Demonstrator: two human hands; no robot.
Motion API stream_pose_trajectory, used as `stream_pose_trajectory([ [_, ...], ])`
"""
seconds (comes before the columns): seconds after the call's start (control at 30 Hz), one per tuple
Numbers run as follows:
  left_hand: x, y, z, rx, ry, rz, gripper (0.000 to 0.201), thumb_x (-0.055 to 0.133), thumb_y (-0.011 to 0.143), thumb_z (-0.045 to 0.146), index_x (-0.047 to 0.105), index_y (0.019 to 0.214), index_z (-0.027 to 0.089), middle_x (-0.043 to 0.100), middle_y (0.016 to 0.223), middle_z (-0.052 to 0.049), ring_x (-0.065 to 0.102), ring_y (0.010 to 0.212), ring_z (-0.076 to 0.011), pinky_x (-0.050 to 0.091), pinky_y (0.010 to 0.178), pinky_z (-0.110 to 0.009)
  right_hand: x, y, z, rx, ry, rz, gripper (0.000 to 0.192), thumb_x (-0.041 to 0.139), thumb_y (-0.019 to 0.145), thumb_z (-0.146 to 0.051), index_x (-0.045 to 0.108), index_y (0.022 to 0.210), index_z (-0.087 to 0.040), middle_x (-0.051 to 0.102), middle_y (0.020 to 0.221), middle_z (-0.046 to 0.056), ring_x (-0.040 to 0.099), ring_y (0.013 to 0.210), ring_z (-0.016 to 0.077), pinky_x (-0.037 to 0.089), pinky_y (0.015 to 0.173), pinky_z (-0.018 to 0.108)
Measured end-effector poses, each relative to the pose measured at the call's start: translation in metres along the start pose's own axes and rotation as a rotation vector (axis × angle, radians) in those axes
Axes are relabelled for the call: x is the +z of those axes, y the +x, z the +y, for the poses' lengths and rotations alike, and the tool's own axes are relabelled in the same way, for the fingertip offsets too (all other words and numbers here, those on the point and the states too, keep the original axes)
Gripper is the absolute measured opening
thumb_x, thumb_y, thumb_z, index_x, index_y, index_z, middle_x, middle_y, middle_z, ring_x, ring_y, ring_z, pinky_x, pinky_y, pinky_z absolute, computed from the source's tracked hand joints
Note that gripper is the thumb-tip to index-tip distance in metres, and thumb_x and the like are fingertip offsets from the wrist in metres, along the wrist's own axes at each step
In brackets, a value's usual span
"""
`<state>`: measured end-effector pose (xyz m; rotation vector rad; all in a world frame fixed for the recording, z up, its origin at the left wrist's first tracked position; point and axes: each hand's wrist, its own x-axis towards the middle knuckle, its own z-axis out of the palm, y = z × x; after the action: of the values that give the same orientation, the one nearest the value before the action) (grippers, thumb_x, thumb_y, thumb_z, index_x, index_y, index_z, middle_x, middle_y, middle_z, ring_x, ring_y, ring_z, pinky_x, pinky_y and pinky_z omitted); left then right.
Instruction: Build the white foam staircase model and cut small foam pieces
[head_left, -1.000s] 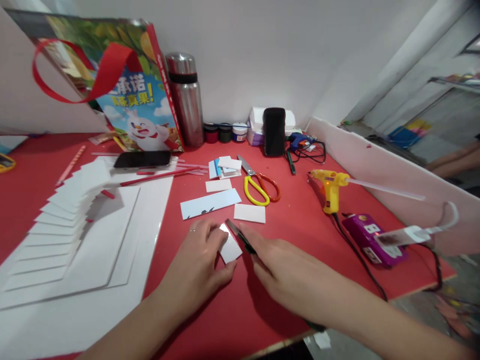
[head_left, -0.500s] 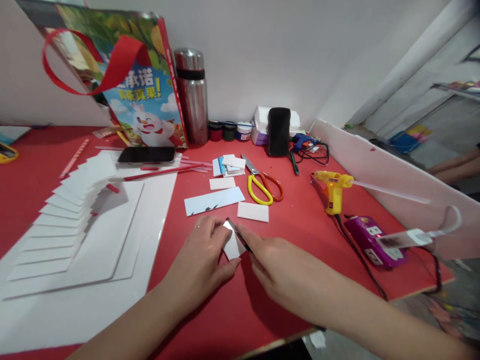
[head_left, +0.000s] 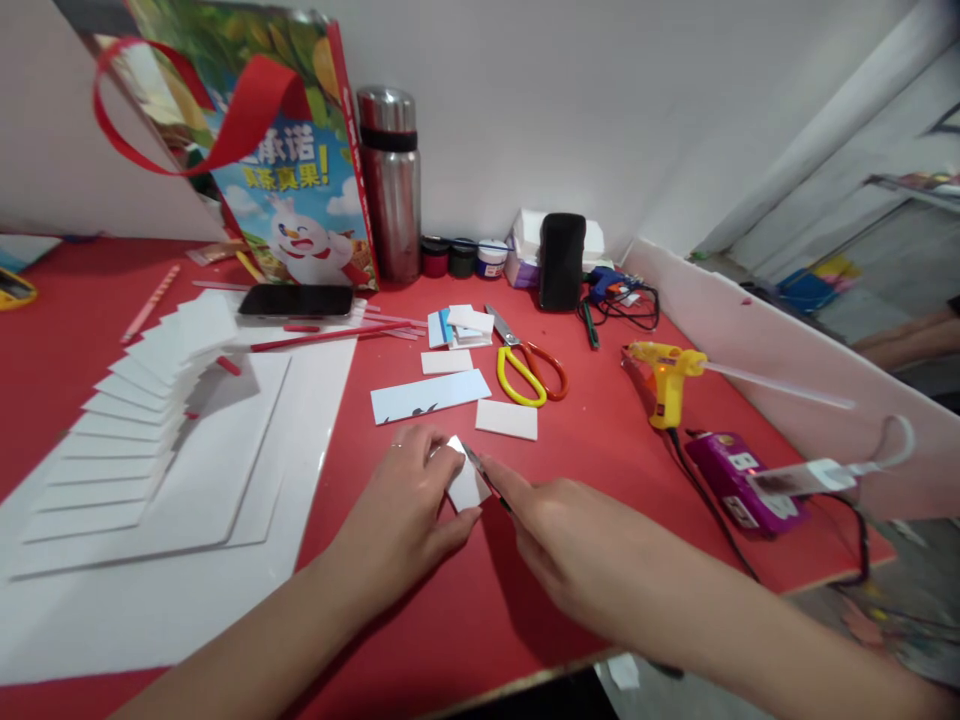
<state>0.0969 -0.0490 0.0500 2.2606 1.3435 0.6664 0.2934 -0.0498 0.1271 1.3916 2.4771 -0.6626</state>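
My left hand is closed on a small white foam board piece, pinched between thumb and fingers just above the red table. My right hand grips a dark, slim utility knife, its blade along the right edge of the piece. Most of the knife's handle is hidden under my fingers. Just beyond my hands lie a white rectangle of board, a pale blue strip with dark marks, and scissors with one yellow and one red handle.
A fanned row of white pieces stands on white boards at left. A yellow glue gun and purple power box are at right. Behind stand a steel flask, a printed bag and a dark phone.
The knife has shifted slightly right and toward me, away from the top of the white piece. The piece now looks tilted in my left hand. The view has moved slightly.
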Motion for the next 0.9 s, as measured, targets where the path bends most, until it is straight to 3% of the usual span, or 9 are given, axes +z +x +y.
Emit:
stream_pose_trajectory([
  [0.2, 0.0, 0.0, 0.001, 0.008, -0.017, 0.022, 0.019, 0.068, 0.085, 0.023, 0.059, 0.102, 0.019, 0.055, 0.114, -0.012, 0.054, 0.105, -0.0293, 0.052, 0.087, -0.045, 0.006, -0.014, 0.005, -0.03, -0.003, 0.047, 0.063, 0.041, 0.089, -0.009, 0.043, 0.151, -0.017, 0.071, 0.074, 0.005, 0.058, 0.054, 0.0158, 0.023, 0.048, 0.028],
  [0.47, 0.0, 0.0, 0.002, -0.005, -0.021, 0.011, 0.018, 0.067, 0.087, 0.027, 0.061, 0.102, 0.018, 0.054, 0.114, -0.012, 0.052, 0.107, -0.0294, 0.05, 0.089, -0.046, 0.006, -0.024, 0.0, -0.026, 0.03, -0.029, 0.073, 0.045, 0.081, -0.005, 0.038, 0.153, -0.011, 0.073, 0.075, 0.006, 0.058, 0.053, 0.0153, 0.025, 0.045, 0.027],
  [0.67, -0.002, 0.001, 0.002, 0.007, -0.018, 0.007, 0.017, 0.066, 0.088, 0.028, 0.06, 0.101, 0.018, 0.054, 0.114, -0.012, 0.052, 0.106, -0.0291, 0.05, 0.089, -0.046, 0.014, -0.033, 0.0, 0.03, 0.136, 0.034, 0.07, 0.043, 0.082, -0.006, 0.04, 0.152, -0.014, 0.077, 0.082, 0.009, 0.067, 0.064, 0.0177, 0.037, 0.051, 0.024],
  [0.9, -0.002, 0.001, 0.002, 0.005, -0.015, -0.002, 0.017, 0.066, 0.088, 0.027, 0.059, 0.1, 0.018, 0.053, 0.112, -0.011, 0.05, 0.106, -0.0288, 0.049, 0.09, -0.046, 0.03, -0.037, 0.005, 0.002, 0.115, 0.02, 0.087, 0.05, 0.072, -0.009, 0.033, 0.157, -0.017, 0.078, 0.087, 0.012, 0.069, 0.064, 0.0238, 0.045, 0.056, 0.028],
])
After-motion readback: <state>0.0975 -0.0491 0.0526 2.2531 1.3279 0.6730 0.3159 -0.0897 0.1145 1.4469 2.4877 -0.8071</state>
